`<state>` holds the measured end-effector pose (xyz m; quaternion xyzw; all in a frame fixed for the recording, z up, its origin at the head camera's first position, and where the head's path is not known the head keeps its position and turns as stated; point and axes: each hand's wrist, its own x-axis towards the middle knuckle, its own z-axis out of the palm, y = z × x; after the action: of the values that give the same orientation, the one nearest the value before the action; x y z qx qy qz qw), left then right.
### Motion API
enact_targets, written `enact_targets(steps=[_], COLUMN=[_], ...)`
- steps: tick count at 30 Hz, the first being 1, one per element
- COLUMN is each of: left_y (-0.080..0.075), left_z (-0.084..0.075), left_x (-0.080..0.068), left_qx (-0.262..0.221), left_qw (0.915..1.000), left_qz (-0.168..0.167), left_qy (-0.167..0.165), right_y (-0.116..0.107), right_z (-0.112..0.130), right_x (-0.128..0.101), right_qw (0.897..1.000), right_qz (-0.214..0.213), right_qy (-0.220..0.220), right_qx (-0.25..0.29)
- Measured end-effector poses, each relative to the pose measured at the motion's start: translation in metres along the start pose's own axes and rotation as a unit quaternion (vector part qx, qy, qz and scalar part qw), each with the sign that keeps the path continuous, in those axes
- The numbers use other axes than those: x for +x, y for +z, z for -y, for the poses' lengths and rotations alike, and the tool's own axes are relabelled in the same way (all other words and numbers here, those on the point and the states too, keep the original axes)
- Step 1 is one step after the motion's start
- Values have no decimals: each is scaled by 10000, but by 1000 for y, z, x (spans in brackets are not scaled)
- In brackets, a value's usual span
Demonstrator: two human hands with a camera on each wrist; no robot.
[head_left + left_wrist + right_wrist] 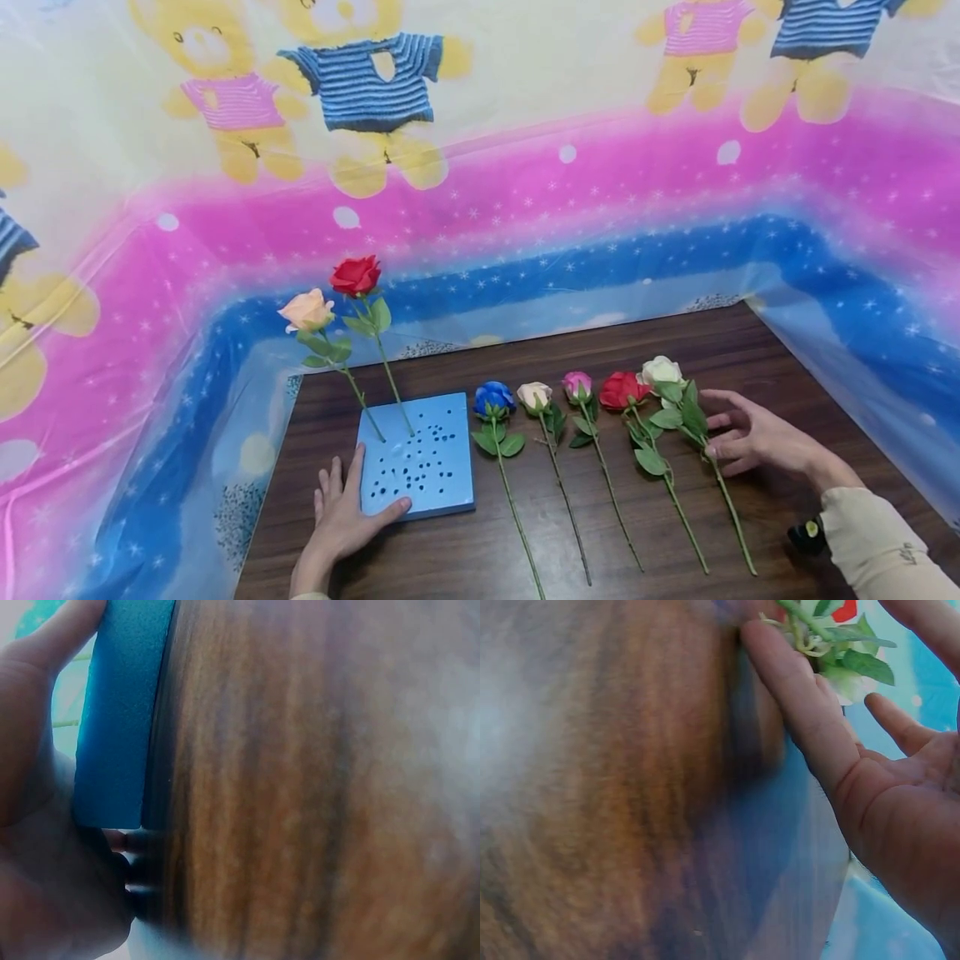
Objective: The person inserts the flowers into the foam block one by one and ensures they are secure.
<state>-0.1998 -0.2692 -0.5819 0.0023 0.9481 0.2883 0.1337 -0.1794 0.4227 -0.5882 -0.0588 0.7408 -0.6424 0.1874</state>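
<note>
left hand [341,517] lies flat and spread on the wooden table [787,350], thumb resting on the blue foam block [417,458] at its 7 o'clock corner. two stems stand in the block: a peach rose [307,310] and a red rose [356,275]. right hand [753,435], fingers loosely extended, touches the stem of the white rose [662,371] lying at the block's 3 o'clock. between block and white rose lie a blue rose [493,398], cream rose [534,395], pink rose [577,384] and second red rose [622,390], stems pointing to 6 o'clock.
</note>
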Motion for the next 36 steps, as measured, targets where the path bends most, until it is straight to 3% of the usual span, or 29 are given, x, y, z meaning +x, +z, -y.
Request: enact_targets(steps=[8, 26, 31, 36], left_y=[1, 3, 2, 2], left_z=[-1, 4, 2, 0], left_x=[1, -1, -1, -1], left_qx=[37, -188, -106, -151], left_qw=[10000, 9994, 9999, 9997], left_qz=[25, -246, -110, -176], left_qy=[-38, 139, -1, 75], right_y=[2, 13, 12, 9], right_z=[-15, -22, -23, -24], right_x=[3, 3, 3, 3], right_qw=[9986, 9943, 9950, 9964], right_qz=[-44, -272, -177, -51], right_qy=[316, 270, 346, 363], right_qx=[-410, -998, -922, -761])
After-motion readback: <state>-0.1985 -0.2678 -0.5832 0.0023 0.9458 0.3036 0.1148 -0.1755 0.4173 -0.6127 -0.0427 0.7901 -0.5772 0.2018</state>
